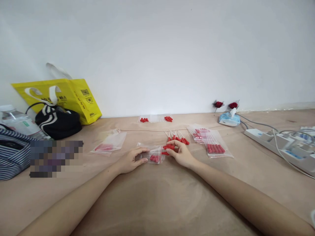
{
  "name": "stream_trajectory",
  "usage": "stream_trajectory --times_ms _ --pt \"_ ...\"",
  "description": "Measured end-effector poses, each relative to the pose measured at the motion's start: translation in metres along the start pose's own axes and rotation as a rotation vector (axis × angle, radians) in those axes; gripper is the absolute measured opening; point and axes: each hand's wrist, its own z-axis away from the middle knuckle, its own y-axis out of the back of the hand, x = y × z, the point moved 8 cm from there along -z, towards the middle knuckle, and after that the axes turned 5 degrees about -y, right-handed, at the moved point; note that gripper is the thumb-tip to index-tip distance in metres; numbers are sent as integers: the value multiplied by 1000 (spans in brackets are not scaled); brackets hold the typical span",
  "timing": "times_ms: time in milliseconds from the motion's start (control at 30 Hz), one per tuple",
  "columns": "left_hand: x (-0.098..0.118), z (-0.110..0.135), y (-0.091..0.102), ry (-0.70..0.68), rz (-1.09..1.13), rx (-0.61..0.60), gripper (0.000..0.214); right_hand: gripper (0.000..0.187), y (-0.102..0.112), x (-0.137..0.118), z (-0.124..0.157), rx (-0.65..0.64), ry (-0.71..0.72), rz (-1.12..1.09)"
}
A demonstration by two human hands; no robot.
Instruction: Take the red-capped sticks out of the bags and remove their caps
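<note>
In the head view, a clear zip bag (153,154) lies on the brown tabletop (157,196). The left hand (131,160) pinches its left edge, fingers together. At the bag's right mouth, the right hand (181,152) clamps a bundle of red-tipped sticks (169,148). Just behind the bag lie loose sticks (177,136); right of it are filled bags (212,144), and far left a yellow tote (71,95).

Pretty plain look tbh: both arms were bare from the bottom edge of the shot right up to the wrists. The left forearm (73,203) and right forearm (246,200) looked slim and smooth, tapering into narrow wrists. The left hand (130,160) and right hand (180,154) were bare as well, with slender fingers. Nails were too small to make out.
</note>
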Motion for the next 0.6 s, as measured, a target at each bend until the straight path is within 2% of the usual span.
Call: stream_trajectory --times_ms 100,267,367,500,600 --pt "0 0 0 -2 3 1 34 25 4 7 -1 30 -70 -158" --pt "0 0 0 -9 -12 2 33 22 5 6 -1 74 -28 68" --pt "-1 -1 0 -2 -17 -4 34 21 14 3 -3 115 -36 29" --pt "0 0 0 12 -9 -9 34 23 37 -13 -9 171 -18 -36" --pt "-3 1 1 43 27 0 36 24 71 -31 -13 342 93 -48"
